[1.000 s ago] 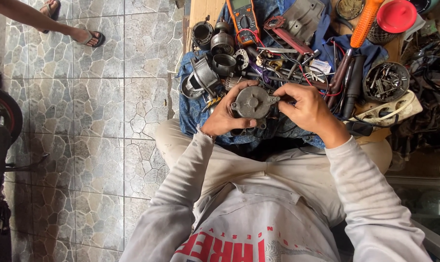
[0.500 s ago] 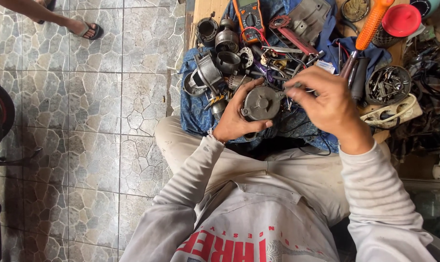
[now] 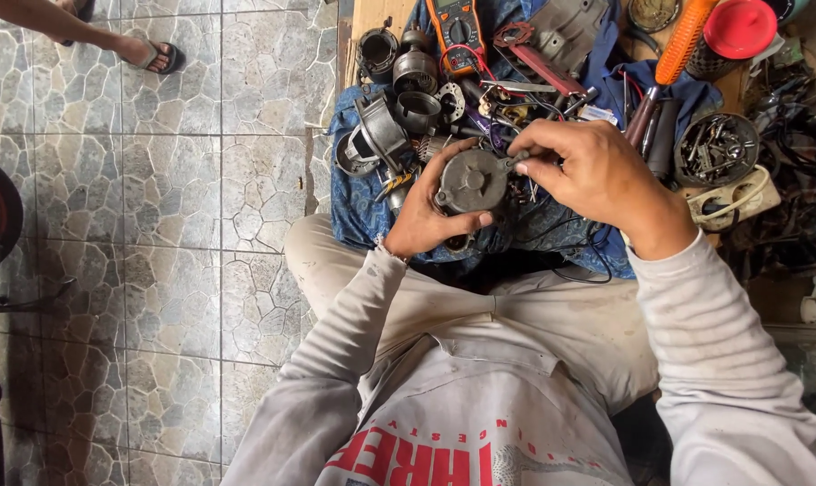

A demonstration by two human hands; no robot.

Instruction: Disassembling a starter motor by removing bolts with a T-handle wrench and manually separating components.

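A sandalled foot (image 3: 152, 56) rests on the grey stone-pattern floor tiles (image 3: 183, 207) at far left. Left hand (image 3: 426, 211): fingers wrapped around the motor housing (image 3: 473, 180), holding it from below over the blue cloth (image 3: 358, 202). The housing is round, dull grey metal, grimy, with a central boss. Right hand (image 3: 597, 175): fingertips pinched narrow at the housing's upper right edge, on something too small to identify. A tin of screws (image 3: 716, 148) sits further right.

Left hand (image 3: 426, 211) cradles a round grey motor housing (image 3: 473, 180), right hand (image 3: 592, 171) pinching its edge over a blue cloth (image 3: 358, 202).
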